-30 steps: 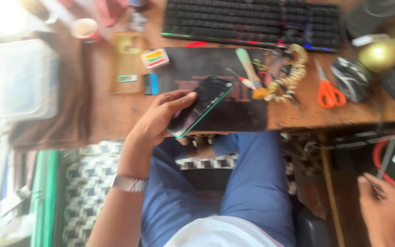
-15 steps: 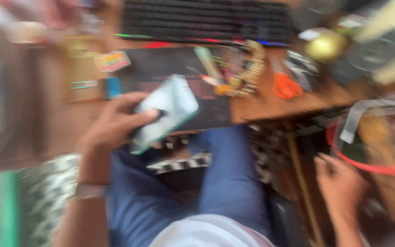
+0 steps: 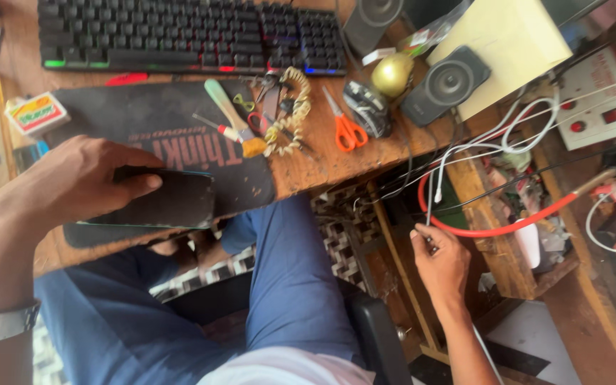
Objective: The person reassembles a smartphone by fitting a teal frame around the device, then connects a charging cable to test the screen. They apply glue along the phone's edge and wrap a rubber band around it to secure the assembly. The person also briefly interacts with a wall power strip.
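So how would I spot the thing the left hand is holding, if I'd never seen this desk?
Find the black keyboard along the wooden desk's far edge. Below it lies a dark mat, and the left hand grips a phone at its near edge. It's the only flat, black, glossy slab there.

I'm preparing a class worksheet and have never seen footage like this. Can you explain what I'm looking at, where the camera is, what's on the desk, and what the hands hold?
No machine here: a person wears a camera on the head, looking down at their own two hands and lap. The left hand grips a dark phone over a black mat on a wooden desk. The right hand pinches a thin white cable beside the desk. On the desk lie a keyboard, orange scissors, a brush and a small speaker.
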{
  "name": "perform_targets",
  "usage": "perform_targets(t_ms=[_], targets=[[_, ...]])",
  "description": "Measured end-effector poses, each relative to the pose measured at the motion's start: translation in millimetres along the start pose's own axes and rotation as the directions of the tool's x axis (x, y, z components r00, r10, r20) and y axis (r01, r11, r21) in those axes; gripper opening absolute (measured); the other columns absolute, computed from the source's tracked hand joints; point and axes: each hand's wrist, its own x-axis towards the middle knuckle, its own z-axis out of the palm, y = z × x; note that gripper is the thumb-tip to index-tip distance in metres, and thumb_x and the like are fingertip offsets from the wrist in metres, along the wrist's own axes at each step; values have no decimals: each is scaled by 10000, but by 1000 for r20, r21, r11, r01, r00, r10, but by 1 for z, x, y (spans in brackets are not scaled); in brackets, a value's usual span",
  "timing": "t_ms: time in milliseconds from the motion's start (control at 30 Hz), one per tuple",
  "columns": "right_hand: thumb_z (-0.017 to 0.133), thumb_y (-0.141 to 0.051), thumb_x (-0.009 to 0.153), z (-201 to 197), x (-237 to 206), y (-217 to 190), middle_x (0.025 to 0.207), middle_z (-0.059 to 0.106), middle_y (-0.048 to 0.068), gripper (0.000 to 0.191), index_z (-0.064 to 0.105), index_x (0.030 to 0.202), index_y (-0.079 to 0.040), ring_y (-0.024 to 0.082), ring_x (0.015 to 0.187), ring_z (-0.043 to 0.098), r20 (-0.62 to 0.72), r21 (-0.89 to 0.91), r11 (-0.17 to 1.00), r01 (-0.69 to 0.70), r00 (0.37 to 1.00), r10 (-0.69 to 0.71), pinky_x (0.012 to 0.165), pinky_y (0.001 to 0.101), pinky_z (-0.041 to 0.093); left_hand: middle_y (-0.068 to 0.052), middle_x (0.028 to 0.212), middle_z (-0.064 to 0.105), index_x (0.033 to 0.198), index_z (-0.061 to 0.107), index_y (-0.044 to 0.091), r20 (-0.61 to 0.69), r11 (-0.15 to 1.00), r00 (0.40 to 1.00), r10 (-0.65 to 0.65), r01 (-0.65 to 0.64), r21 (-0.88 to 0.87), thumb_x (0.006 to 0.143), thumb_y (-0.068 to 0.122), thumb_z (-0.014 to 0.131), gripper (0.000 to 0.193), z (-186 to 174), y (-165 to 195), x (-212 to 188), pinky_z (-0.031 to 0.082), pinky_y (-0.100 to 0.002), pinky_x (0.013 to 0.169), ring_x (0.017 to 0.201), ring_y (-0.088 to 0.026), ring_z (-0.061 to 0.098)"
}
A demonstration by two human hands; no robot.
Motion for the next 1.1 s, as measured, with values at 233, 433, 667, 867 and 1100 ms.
perform_targets(t_ms=[233, 433, 667, 867, 1100], targets=[[770, -221, 858, -5, -5, -1, 936, 769, 82, 251, 789, 1081, -107, 190, 691, 693, 17, -23, 999, -44, 999, 45, 650, 322, 559, -26, 969, 743, 1088, 782, 196, -252, 975, 947, 200, -166, 149, 882, 208, 707, 219, 9, -13, 4, 496, -456, 866, 1006, -271, 668], [779, -216, 857, 11, -2, 8, 984, 789, 70, 364, 741, 1198, -95, 152, 806, 732, 143, 61, 986, -152, 979, 143, 758, 301, 559, -38, 1113, 662, 1121, 777, 177, -461, 970, 855, 240, -234, 71, 927, 116, 639, 246, 33, -19, -12, 342, -459, 1074, 1138, -307, 529], [692, -21, 830, 46, 21, -8, 1302, 694, 118, 777, 416, 1554, -60, 191, 1064, 664, 474, 464, 719, -518, 831, 293, 881, 340, 502, -30, 1130, 689, 1047, 777, 156, -605, 964, 753, 257, -244, 105, 935, 80, 665, 176, 42, -10, -22, 368, -445, 1099, 1184, -292, 561], [657, 71, 839, 87, 64, -34, 1272, 617, 30, 829, 289, 1543, -163, 147, 1008, 637, 476, 584, 551, -596, 802, 362, 817, 312, 522, -5, 1024, 704, 1032, 770, 153, -693, 962, 677, 248, -255, 95, 967, 70, 709, 122, 43, -1, -22, 405, -419, 1064, 1078, -242, 612], [514, 83, 905, 115, 111, -29, 1053, 648, 96, 333, 579, 1213, -28, 174, 816, 671, 161, 674, 630, -387, 909, 385, 608, 288, 491, -14, 1067, 713, 1042, 763, 141, -707, 968, 673, 216, -240, 67, 956, 61, 703, 132, 44, 7, -16, 410, -417, 1039, 1096, -259, 617]])
